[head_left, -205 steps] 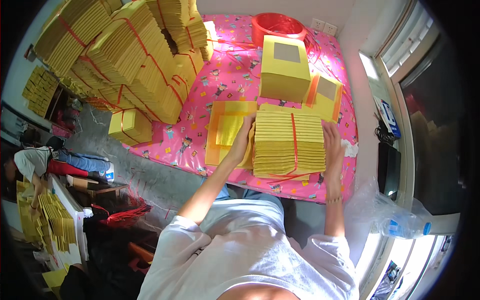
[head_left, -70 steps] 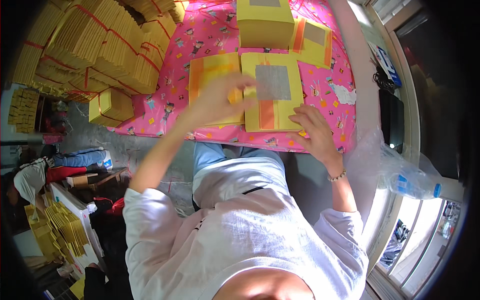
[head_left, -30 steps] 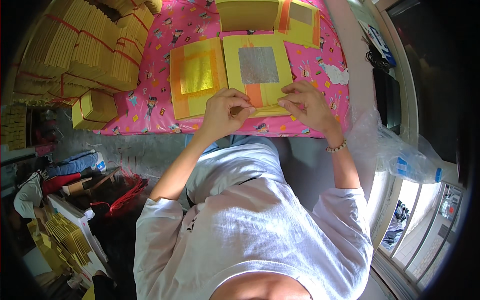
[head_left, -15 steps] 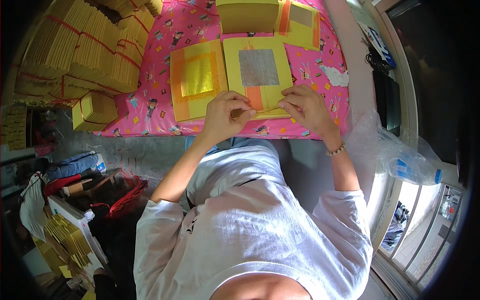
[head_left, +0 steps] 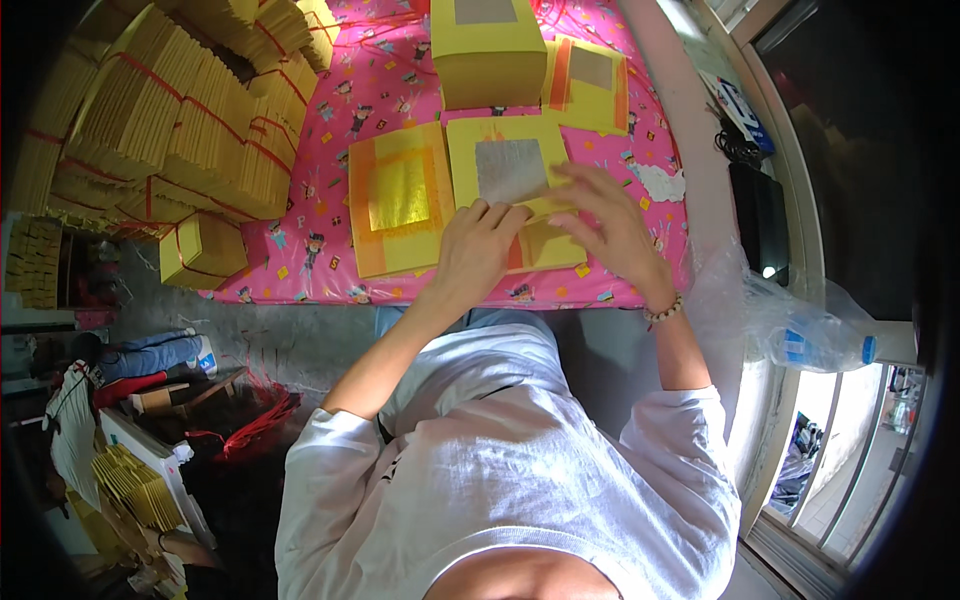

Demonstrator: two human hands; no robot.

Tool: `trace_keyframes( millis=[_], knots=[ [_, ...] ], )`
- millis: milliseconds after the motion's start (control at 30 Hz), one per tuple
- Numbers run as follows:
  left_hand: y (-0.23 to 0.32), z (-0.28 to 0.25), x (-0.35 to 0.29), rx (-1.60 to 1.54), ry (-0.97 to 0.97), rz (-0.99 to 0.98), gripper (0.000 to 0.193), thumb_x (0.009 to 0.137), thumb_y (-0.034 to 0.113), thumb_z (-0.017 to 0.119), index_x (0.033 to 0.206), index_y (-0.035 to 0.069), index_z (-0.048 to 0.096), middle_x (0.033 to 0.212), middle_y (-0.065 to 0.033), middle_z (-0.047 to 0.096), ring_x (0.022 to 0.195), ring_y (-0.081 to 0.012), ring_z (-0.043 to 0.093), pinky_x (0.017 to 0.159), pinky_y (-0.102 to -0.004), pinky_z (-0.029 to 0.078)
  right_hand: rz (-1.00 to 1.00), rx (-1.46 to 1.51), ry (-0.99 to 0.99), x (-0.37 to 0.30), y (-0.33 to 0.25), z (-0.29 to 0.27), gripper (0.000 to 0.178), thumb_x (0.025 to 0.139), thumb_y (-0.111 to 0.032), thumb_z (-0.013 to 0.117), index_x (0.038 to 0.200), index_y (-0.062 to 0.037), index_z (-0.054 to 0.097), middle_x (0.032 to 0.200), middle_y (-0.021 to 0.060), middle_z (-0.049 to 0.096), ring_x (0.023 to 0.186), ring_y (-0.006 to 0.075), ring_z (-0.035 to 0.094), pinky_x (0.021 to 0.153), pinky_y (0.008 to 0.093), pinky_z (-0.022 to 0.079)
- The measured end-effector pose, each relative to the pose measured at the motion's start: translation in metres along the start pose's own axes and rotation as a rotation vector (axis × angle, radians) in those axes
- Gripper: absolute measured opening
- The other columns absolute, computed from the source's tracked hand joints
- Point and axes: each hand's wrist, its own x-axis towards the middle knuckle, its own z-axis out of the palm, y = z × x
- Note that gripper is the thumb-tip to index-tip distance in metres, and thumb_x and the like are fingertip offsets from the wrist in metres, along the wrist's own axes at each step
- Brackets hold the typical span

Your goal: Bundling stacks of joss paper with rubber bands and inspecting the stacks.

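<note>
On the pink patterned cover [head_left: 320,185], close to its near edge, lies a silver-patched yellow paper sheet [head_left: 512,165], with more yellow paper under its near end. Its long axis runs away from the person, the far end leaning slightly left; the silver square sits toward that far end, and a raised fold [head_left: 541,208] crosses the sheet between the hands, climbing a little to the right. The left hand [head_left: 478,250] comes in from the lower left, back upward, knuckles bent and fingers curled over the fold's left end; its thumb is hidden, so I cannot tell whether it pinches the paper. The right hand [head_left: 612,230], partly blurred, reaches in from the lower right with its fingers spread and the thumb well apart from them, just beside the fold's right end; a beaded bracelet [head_left: 663,309] circles that wrist. Both elbows are bent outward. Just left of the sheet lies a gold-patched yellow sheet [head_left: 400,195], its long axis also pointing away. Beyond stand a thick yellow stack [head_left: 490,80] and, right of it, a grey-patched sheet [head_left: 590,72]. Farther left rise large tied bundles [head_left: 190,120] of yellow paper.
</note>
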Motion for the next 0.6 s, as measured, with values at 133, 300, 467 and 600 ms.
trace_keyframes(
  millis=[133, 300, 467, 600],
  knots=[
    [-0.007, -0.027, 0.004, 0.029, 0.252, 0.015, 0.039, 0.064, -0.005, 0.061, 0.1, 0.007, 0.06, 0.094, -0.0067, 0.061, 0.081, -0.0271, 0.055, 0.068, -0.0367, 0.043, 0.39, 0.75, 0.375, 0.008, 0.016, 0.009, 0.047, 0.098, -0.033, 0.045, 0.136, -0.0051, 0.041, 0.14, 0.0133, 0.043, 0.129, 0.0251, 0.041, 0.102, 0.0365, 0.038],
    [-0.009, -0.054, 0.004, -0.222, 0.667, -0.122, 0.015, 0.08, -0.004, 0.057, 0.093, 0.004, 0.059, 0.084, -0.0107, 0.059, 0.073, -0.0289, 0.055, 0.065, -0.0349, 0.042, 0.584, 0.799, 0.47, 0.023, 0.048, 0.027, 0.061, 0.101, -0.047, 0.025, 0.14, -0.001, 0.031, 0.141, 0.0147, 0.039, 0.13, 0.0254, 0.039, 0.105, 0.0402, 0.035],
    [-0.023, -0.033, -0.011, -0.842, 0.693, -0.265, 0.014, 0.093, 0.008, 0.055, 0.106, 0.001, 0.054, 0.096, -0.0061, 0.061, 0.092, -0.0141, 0.057, 0.079, -0.026, 0.044, 0.504, 0.969, 0.567, 0.031, 0.051, 0.042, 0.061, 0.1, -0.049, 0.024, 0.137, -0.0013, 0.038, 0.134, 0.0129, 0.047, 0.124, 0.0208, 0.045, 0.101, 0.0326, 0.038],
    [-0.041, -0.007, -0.021, -0.953, 0.654, -0.323, 0.021, 0.096, 0.011, 0.051, 0.114, 0.001, 0.048, 0.109, -0.005, 0.058, 0.104, -0.0105, 0.051, 0.089, -0.0256, 0.04, 0.653, 0.885, 0.461, 0.019, 0.042, 0.045, 0.058, 0.101, -0.048, 0.024, 0.119, -0.0013, 0.054, 0.107, 0.0046, 0.058, 0.097, 0.0121, 0.051, 0.083, 0.0256, 0.04]
  ],
)
